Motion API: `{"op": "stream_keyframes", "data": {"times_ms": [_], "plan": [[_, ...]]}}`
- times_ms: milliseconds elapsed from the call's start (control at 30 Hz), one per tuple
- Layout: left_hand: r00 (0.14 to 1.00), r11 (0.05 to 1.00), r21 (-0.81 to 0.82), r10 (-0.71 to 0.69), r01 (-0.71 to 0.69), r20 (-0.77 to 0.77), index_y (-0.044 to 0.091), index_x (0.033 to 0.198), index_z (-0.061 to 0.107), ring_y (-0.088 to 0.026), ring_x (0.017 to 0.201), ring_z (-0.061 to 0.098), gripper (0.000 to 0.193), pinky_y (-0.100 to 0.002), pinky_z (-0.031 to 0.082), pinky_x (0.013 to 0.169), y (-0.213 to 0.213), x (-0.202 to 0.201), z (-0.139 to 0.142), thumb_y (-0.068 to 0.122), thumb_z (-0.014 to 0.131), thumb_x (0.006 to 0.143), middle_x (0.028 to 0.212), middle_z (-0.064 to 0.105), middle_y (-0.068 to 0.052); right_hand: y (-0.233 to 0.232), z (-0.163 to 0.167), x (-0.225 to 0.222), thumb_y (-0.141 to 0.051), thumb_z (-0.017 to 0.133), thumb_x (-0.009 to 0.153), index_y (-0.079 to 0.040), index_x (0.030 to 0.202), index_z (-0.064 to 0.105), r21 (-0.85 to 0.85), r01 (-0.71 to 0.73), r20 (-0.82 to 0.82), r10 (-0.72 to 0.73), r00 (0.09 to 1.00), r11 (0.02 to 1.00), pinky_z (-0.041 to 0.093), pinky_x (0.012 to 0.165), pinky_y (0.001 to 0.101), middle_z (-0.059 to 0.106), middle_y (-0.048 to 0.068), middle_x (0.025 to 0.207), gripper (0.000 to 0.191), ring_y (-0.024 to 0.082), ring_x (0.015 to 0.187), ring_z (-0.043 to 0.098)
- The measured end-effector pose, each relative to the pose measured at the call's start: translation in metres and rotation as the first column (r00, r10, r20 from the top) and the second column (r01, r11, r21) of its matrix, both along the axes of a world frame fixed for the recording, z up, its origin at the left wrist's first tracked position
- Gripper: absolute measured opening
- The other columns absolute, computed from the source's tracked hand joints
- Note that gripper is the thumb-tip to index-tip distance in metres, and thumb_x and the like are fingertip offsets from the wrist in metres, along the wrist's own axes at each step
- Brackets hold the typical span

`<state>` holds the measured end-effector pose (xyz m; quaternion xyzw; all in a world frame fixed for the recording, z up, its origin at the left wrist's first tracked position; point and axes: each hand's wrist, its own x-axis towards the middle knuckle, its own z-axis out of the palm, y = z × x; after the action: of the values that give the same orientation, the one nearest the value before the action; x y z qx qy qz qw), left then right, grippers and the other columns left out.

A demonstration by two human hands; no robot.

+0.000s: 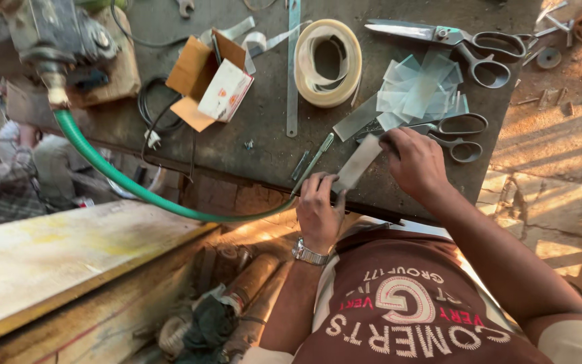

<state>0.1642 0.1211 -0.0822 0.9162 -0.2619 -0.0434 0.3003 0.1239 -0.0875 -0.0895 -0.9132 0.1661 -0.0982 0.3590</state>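
At the near edge of the dark workbench, the left hand pinches the lower end of a pale strip while the right hand presses fingers closed on its upper end. The strip's long axis slants up and rightward between them, with small scissors just beyond the right hand.

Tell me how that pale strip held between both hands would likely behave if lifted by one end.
The strip looks thin, flat and translucent, so probably light. It spans between the left hand and right hand without sagging, suggesting some stiffness. If it matches the clear cut pieces piled nearby, it may be smooth and slippery.
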Motion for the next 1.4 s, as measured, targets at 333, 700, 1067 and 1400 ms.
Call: {"op": "stream_keyframes", "data": {"times_ms": [333,700,1067,1400], "plan": [[0.97,0.848,-0.53,-0.119,-0.012,-0.212,0.006,0.118,0.07,-0.02,0.104,0.072,0.035,-0.033,0.061,0.079,-0.025,0.012,0.016,0.02,0.08,0.088,0.116,0.073,-0.012,-0.015,0.032,-0.021,-0.011,0.076,0.092,-0.005,0.111,0.076,0.37,0.039,-0.045,-0.025,0.999,0.928,0.057,0.073,0.0317,0.075,0.008,0.099,0.02,0.017,0.079,0.069],[0.788,0.733,-0.664,-0.317,-0.15,-0.528,-0.002,0.112,0.073,-0.009,0.087,0.072,0.018,-0.024,0.059,0.076,-0.075,-0.028,0.044,0.012,0.071,0.1,0.096,0.077,-0.008,-0.044,0.055,-0.072,-0.005,0.076,0.085,-0.004,0.115,0.072,0.738,0.051,-0.024,-0.049,0.998,0.673,0.06,0.077,0.0252,0.076,0.004,0.101,0.03,0.011,0.089,0.072],[0.931,0.7,-0.712,-0.222,-0.055,-0.29,0.009,0.11,0.072,-0.008,0.085,0.067,0.015,-0.02,0.053,0.067,-0.13,-0.069,0.084,0.005,0.075,0.096,0.106,0.073,-0.003,-0.103,0.071,-0.102,0.004,0.076,0.088,0.001,0.105,0.074,0.503,-0.282,0.316,0.13,0.94,0.817,0.059,0.077,0.0266,0.074,0.01,0.1,0.018,0.015,0.089,0.072],[0.879,0.627,-0.767,-0.279,-0.138,-0.386,0.004,0.11,0.072,-0.005,0.088,0.068,0.016,-0.02,0.053,0.069,-0.17,-0.093,0.089,0.005,0.077,0.095,0.105,0.072,-0.003,-0.146,0.072,-0.123,0.012,0.072,0.087,0.003,0.098,0.07,0.524,-0.374,0.432,0.14,0.891,0.766,0.061,0.078,0.0275,0.072,0.013,0.1,0.015,0.018,0.091,0.073]]}}
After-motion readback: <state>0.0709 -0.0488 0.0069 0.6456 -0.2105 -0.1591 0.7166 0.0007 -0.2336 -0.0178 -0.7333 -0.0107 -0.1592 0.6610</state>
